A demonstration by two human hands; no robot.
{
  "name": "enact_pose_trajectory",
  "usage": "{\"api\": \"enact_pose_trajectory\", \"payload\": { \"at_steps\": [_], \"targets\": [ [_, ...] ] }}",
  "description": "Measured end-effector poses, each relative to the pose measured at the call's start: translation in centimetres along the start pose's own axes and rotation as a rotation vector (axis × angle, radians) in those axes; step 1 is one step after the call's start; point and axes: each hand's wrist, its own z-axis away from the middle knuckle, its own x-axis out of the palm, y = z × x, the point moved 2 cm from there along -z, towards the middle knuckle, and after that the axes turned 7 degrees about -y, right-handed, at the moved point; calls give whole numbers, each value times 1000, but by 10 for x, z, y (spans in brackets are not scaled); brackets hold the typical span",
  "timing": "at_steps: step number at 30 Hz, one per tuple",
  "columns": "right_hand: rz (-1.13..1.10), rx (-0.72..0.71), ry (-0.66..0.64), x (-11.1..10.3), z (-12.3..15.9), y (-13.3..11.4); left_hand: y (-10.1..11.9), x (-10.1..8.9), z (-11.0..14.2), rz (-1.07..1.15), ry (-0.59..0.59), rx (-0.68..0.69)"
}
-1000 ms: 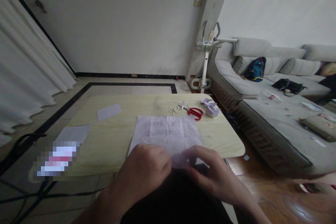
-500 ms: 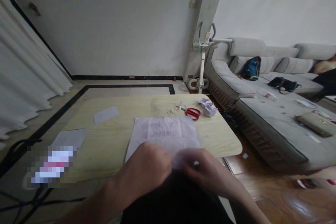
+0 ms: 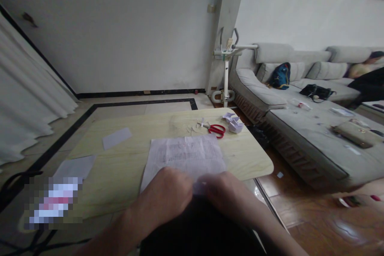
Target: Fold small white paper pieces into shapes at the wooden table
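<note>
A printed, creased sheet of paper lies at the table's near edge, its lower part hidden behind my hands. My left hand is closed over its near side, knuckles up. My right hand is closed beside it, slightly smeared by motion. Between the two hands shows a pale, crumpled piece of paper, pinched by the fingers; whether it belongs to the sheet I cannot tell. Beyond the sheet lie red-handled scissors, with thin paper strips next to them.
Crumpled paper sits at the far right of the pale wooden table. A blank white slip and a larger sheet lie to the left, by a blurred-out object. On the right, a person sits on a grey sofa.
The view has turned slightly right, so the table and sofa sit further left. My hands stay closed and close together; the right wrist has tilted, and the white speck at its fingers no longer shows.
</note>
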Motion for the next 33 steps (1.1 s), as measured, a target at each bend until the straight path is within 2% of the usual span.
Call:
{"api": "enact_pose_trajectory", "payload": {
  "at_steps": [3, 7, 15, 20, 23, 26, 28, 31, 33],
  "targets": [
    [-15, -34, 53, 7, -1, 7, 1, 3, 0, 0, -43, 0],
    [56, 9, 83, 13, -5, 12, 1, 7, -2, 26, -51, -41],
    [79, -10, 91, 12, -7, 4, 0, 14, -4, 46, -59, -73],
    [177, -2, 56, 17, -9, 7, -1, 18, -2, 66, -14, -81],
    [167, 6, 106, 15, -11, 9, -4, 21, 0, 96, 57, -141],
    [-47, -6, 279, 8, -12, 12, -11, 22, 3, 161, 202, -279],
    [-208, -8, 346, 6, -14, 16, -13, 23, 4, 231, 316, -381],
    [-376, -12, 369, 10, -20, 19, -11, 28, 3, 333, 442, -484],
    [-459, -41, 358, 14, -25, 19, -6, 31, 1, 368, 468, -504]
  ]
}}
